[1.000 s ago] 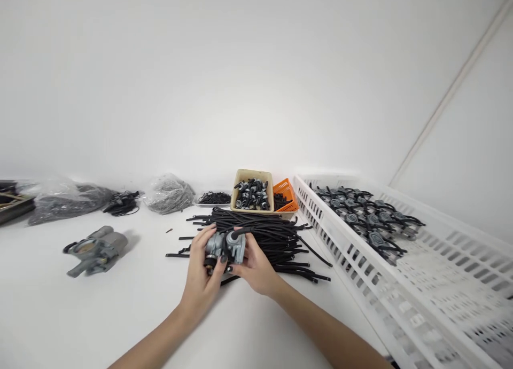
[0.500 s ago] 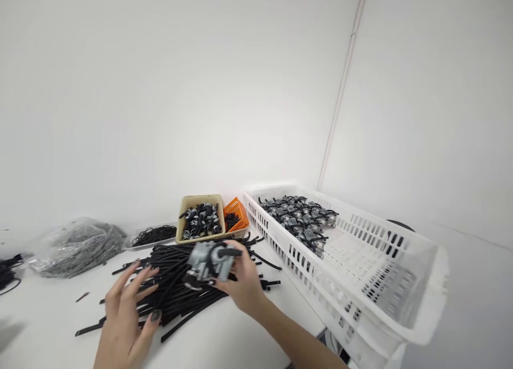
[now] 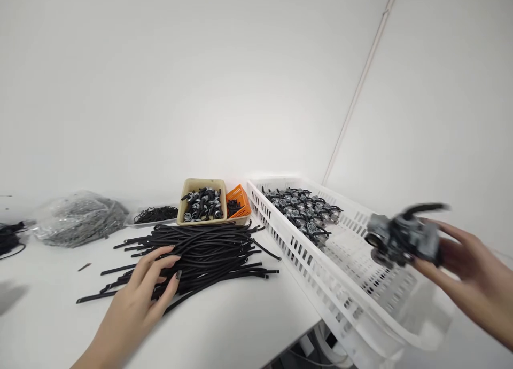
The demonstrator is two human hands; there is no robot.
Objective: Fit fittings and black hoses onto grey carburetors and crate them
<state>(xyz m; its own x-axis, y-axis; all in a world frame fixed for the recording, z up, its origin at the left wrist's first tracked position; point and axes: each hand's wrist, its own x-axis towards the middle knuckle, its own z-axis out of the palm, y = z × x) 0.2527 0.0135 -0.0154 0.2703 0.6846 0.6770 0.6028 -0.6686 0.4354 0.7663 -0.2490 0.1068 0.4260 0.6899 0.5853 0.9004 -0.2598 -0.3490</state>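
Observation:
A grey metal carburetor (image 3: 404, 238) with a black hose on top is gripped between the thumb and fingers of my right hand (image 3: 467, 273). It hangs above the near end of a white slotted crate (image 3: 348, 281), slightly blurred. Several similar carburetors (image 3: 298, 211) with black hoses stand in rows at the crate's far end. My left hand (image 3: 142, 289) is open, fingers apart and curved, over the left part of a pile of black rubber hoses (image 3: 212, 251). Whether its fingertips touch the hoses I cannot tell.
Behind the hoses stand a beige tray (image 3: 182, 201) of black-and-silver fittings and an orange basket (image 3: 243, 201) of small black parts. Left of them are a shallow tray of black rings (image 3: 156, 214) and a clear bag of grey parts (image 3: 80, 219). The white table's edge (image 3: 296, 339) runs below the crate.
My right hand has carried the carburetor from above the hoses rightward over the crate. My left hand has moved up and right, closer over the hose pile. The view has shifted slightly.

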